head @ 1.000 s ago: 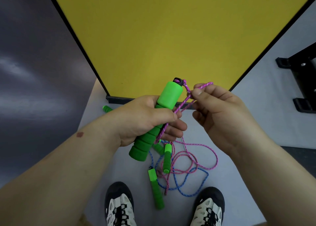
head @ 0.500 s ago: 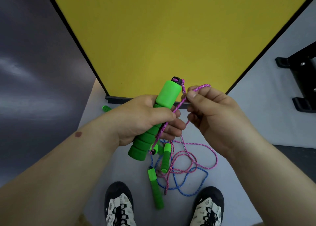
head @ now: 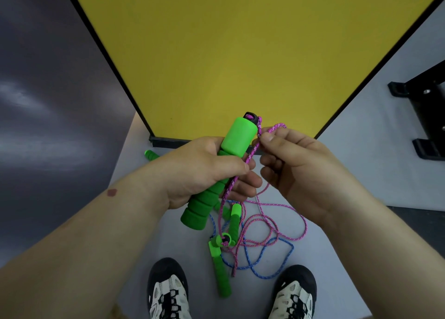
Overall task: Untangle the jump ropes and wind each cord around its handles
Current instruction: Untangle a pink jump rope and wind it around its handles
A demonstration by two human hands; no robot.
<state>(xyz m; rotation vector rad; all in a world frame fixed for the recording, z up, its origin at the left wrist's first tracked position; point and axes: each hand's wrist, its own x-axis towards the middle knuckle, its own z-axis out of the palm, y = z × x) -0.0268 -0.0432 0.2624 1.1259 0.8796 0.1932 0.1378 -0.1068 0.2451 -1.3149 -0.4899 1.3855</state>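
The person's left hand (head: 204, 169) is wrapping its fingers around a green foam handle (head: 216, 174), holding it tilted with the black capped end pointing up and away toward the yellow panel (head: 216, 53). The right hand (head: 296, 164) is pinching the pink cord (head: 243, 166) between thumb and forefinger just beside that top end, a small loop of it sticking up above the fingertips. From the cap the cord is running down along the handle, passing the left fingers and dropping to the grey floor (head: 337, 258).

Down there, between two black-and-white shoes (head: 168, 292), the pink cord is lying looped together with a blue cord (head: 272, 268) and two more green handles (head: 222, 273). Another green handle (head: 150, 155) is poking out near the panel's base, behind the left wrist. A black metal frame (head: 423, 116) is standing off to the right.
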